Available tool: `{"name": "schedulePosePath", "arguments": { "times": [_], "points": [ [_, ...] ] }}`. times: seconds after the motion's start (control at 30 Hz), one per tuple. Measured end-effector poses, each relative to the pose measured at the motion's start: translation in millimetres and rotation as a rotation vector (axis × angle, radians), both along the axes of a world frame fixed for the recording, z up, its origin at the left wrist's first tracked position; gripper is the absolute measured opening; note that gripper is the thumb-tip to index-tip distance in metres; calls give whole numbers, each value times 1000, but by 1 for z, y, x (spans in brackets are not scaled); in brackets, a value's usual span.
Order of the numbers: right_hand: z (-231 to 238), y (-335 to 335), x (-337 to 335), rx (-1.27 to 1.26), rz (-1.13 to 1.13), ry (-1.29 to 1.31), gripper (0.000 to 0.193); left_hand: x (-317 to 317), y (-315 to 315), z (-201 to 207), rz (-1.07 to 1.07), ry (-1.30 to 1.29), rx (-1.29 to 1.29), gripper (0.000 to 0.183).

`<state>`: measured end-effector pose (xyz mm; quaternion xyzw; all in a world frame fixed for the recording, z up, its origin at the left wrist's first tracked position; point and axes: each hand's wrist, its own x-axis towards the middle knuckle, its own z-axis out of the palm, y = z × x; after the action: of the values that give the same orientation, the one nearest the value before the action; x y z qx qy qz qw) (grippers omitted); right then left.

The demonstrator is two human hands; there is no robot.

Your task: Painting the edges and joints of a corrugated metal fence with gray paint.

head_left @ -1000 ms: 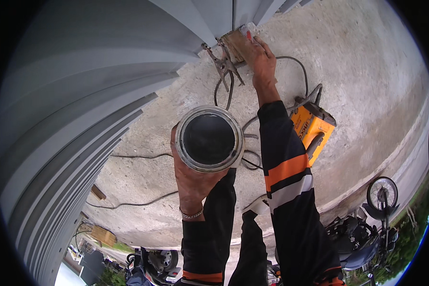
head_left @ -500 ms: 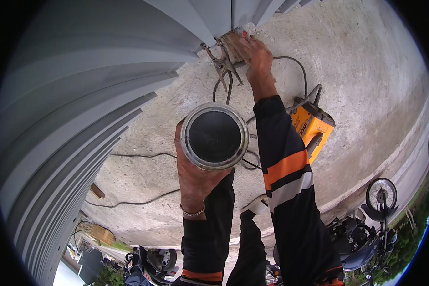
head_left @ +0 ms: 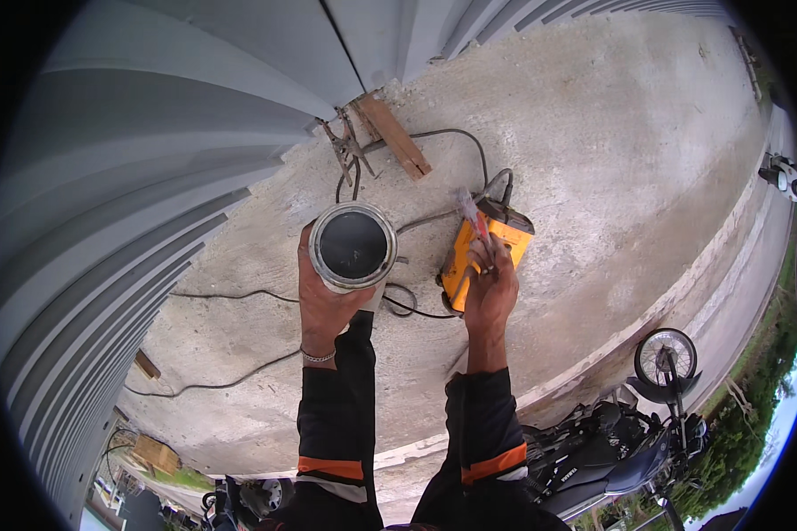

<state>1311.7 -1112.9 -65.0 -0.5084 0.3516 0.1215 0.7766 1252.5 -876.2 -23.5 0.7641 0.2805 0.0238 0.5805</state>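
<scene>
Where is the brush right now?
The brush is in the right hand, just right of centre in the head view, seen over the orange machine and to the right of the can.

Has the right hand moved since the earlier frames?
Yes: the right hand has moved away from the plank, back toward the body, now appearing over the yellow machine.

A long black left sleeve [head_left: 332, 425] is being worn, ringed by an orange band [head_left: 330, 467] and edged toward the elbow by a pale grey strip [head_left: 331, 488]. The right sleeve [head_left: 485, 411] is being matched to it. Behind the left hand [head_left: 329, 310], a silver-coloured chain bracelet [head_left: 318, 357] is being worn. A dark trouser leg [head_left: 358, 376] is being partly covered.
</scene>
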Motion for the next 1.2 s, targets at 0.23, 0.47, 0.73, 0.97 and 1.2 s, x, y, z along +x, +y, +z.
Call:
{"name": "schedulePosePath", "arguments": {
  "times": [0.23, 0.47, 0.73, 0.97, 1.2],
  "points": [
    [80, -123, -40, -67, -52, 47, 46, 1, -81, 48, -121, -91, -3, 110],
    [154, -255, 5, -97, 11, -48, 41, -12, -220, 125, -140, -54, -24, 105],
    [240, -438, 52, -88, -29, -221, 39, 32, -368, 188, -263, -62, 9, 107],
    [268, -499, 39, -70, -225, -185, 53, 74, -413, 232, -422, -121, -64, 107],
    [288, -500, 14, -136, -264, -52, 47, 115, -427, 259, -510, -186, 24, 108]
  ]
}}
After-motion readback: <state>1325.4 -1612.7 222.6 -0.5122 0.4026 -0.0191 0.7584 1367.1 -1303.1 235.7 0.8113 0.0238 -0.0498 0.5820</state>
